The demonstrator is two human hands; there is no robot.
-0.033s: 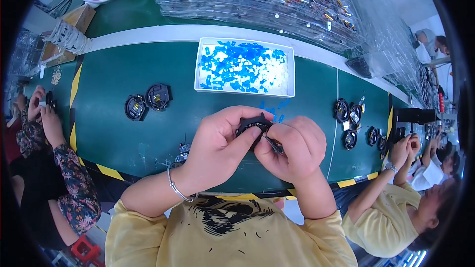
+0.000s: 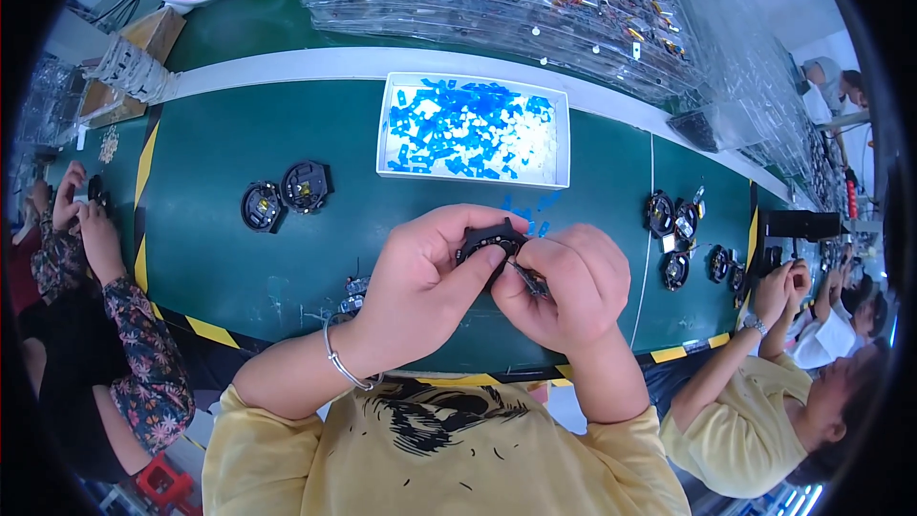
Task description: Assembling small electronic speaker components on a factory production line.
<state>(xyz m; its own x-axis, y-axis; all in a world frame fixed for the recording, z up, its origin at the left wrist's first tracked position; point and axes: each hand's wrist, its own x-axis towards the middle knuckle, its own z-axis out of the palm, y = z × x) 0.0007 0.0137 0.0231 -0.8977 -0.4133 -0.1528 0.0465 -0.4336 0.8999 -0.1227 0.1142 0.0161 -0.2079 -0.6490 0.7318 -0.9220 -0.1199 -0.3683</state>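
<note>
Over green tabletop, left fingers clasping black casing, right fingers pinching small dark part.

Black housing: roundish, lug-like projection at top edge, small light dots along the inner rim. Held off the desk, tilted, partly hidden by fingers. Small dark part: pinched just beside the housing's lower right, slanted, mostly covered; can't tell if the two touch.

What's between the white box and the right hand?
A few loose blue pieces on the green table, between white box and right hand; visible in the head view.
</note>
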